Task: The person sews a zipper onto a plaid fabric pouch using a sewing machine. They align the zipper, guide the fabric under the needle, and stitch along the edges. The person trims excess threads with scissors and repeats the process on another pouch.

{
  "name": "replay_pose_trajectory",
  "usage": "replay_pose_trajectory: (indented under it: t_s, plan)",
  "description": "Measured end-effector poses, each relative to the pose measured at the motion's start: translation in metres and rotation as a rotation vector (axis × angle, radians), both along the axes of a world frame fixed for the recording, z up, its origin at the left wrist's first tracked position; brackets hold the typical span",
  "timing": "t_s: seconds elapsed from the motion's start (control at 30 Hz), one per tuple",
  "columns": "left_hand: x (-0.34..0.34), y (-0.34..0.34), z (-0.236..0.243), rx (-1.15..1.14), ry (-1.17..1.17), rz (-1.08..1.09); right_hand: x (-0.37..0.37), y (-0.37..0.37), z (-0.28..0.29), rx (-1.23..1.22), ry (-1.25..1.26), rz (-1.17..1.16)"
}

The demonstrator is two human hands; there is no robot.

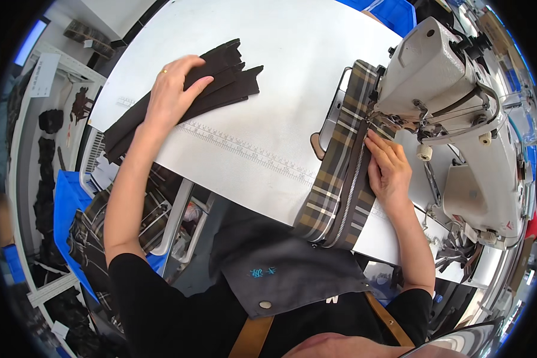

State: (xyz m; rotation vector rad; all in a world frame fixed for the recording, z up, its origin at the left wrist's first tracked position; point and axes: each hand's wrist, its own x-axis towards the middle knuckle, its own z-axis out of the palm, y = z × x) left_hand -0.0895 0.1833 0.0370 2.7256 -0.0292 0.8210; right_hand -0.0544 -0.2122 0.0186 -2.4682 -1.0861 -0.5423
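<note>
At the left of the white table, my left hand (173,89) lies over a stack of dark brown fabric strips (227,89) with notched ends. Its thumb and fingers are apart, and the hand covers part of the strips. A plaid fabric piece (334,173) in brown, grey and white runs beside the sewing machine (426,77). Along the piece lies a metal-toothed zipper (350,185) on dark tape. My right hand (389,167) holds the plaid piece and zipper edge just below the needle area, fingers stretched toward the presser foot and thumb tucked in.
Ruler markings (250,152) cross the white table (262,30). A blue bin (65,221) with plaid cloth stands at the lower left, and another blue bin (397,15) at the far edge. Dark scraps (459,250) hang near the machine's base. Shelving (33,119) lines the left.
</note>
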Motion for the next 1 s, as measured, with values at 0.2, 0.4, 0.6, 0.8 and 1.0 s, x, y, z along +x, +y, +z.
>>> replay_pose_trajectory:
  t_s: [0.2, 0.4, 0.6, 0.8, 1.0]
  plan:
    - [0.033, 0.040, 0.001, -0.276, 0.339, -0.068, 0.000, -0.001, 0.001, -0.005, 0.000, 0.000]
    - [0.078, 0.074, 0.006, -0.466, 0.678, -0.127, -0.001, 0.000, 0.001, -0.001, 0.012, -0.004]
    - [0.077, 0.069, 0.003, -0.262, 0.554, -0.129, -0.003, 0.000, 0.002, 0.003, 0.004, 0.000]
    - [0.018, 0.025, 0.041, -0.056, 0.033, -0.095, 0.002, -0.003, 0.001, 0.012, -0.028, 0.029]
    - [-0.083, -0.072, 0.109, -1.075, 0.610, -0.489, 0.001, -0.005, -0.002, 0.021, -0.008, 0.011]
